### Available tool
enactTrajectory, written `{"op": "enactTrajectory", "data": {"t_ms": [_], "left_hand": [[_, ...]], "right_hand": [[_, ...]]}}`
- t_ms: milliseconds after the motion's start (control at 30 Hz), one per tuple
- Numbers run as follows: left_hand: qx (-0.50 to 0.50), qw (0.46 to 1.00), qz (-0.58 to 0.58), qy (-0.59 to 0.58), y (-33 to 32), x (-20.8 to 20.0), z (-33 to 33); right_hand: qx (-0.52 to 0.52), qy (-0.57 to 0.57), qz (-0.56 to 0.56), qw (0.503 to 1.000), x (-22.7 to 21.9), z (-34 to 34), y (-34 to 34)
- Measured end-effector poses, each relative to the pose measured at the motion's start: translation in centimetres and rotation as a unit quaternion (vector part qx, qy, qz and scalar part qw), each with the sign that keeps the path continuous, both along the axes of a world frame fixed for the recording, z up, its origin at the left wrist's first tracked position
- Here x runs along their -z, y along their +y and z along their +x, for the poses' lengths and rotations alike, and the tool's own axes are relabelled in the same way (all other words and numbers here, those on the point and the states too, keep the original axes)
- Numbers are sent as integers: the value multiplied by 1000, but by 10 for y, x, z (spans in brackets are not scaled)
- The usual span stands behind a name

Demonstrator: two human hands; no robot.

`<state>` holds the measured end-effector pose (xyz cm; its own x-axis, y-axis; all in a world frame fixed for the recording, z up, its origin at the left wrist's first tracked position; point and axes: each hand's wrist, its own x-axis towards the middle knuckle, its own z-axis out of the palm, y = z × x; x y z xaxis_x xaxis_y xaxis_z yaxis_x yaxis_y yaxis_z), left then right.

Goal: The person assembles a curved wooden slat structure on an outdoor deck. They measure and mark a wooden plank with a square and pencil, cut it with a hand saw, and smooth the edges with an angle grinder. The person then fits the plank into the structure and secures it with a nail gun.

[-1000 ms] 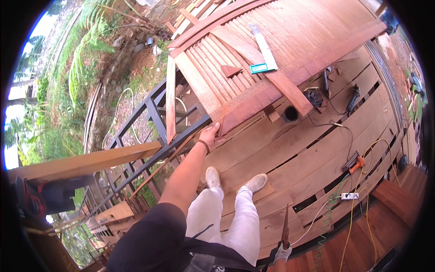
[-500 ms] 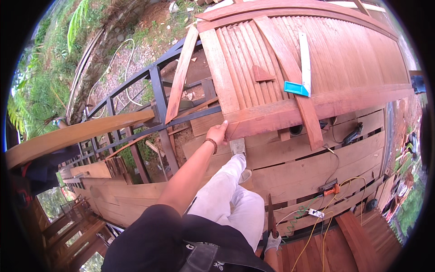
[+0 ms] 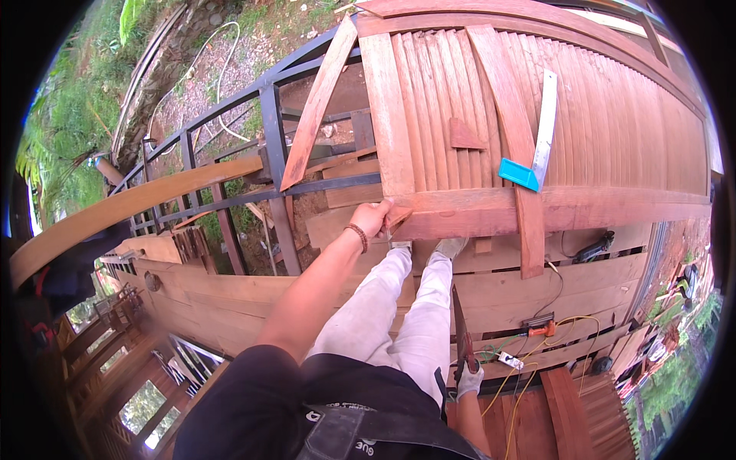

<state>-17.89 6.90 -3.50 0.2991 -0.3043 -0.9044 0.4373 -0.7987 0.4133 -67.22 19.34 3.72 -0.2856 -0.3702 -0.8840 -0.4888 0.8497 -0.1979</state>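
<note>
My left hand (image 3: pixel 371 220), bare with a beaded bracelet at the wrist, is closed on a small triangular wood corner piece (image 3: pixel 399 215) at the left end of the louvred panel's near rail (image 3: pixel 460 215). Part of that piece is hidden by the fingers. Low beside my right leg, my gloved right hand (image 3: pixel 469 379) grips a handsaw (image 3: pixel 461 330), its brownish blade pointing up and away. On the slatted wooden panel (image 3: pixel 606 115) lie a loose plank (image 3: pixel 502 100), a try square (image 3: pixel 546 130) with a turquoise stock, and a wooden triangle (image 3: pixel 466 134).
A dark metal frame (image 3: pixel 270 123) stands at the left, with a narrow board (image 3: pixel 320 103) leaning across it. A long curved beam (image 3: pixel 138 207) juts in from the left. Over the plank floor (image 3: pixel 506 295) lie an orange power tool (image 3: pixel 541 329), a socket strip (image 3: pixel 510 360) and yellow cords.
My left fingers have closed around the rail's corner, where a triangular piece now shows askew. My feet have shifted to stand apart, and the saw has come up slightly with my right hand.
</note>
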Motion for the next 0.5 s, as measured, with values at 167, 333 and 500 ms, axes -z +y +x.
{"op": "enactTrajectory", "data": {"t_ms": [167,333,500], "left_hand": [[-43,976,-147,-153,12,-59,9],[175,881,177,-402,77,-53,64],[244,823,-68,-509,56,-42,-16]], "right_hand": [[-81,23,-29,996,1,-27,-46],[-189,99,23,977,71,-123,-49],[-186,84,65,977,19,-61,-136]]}}
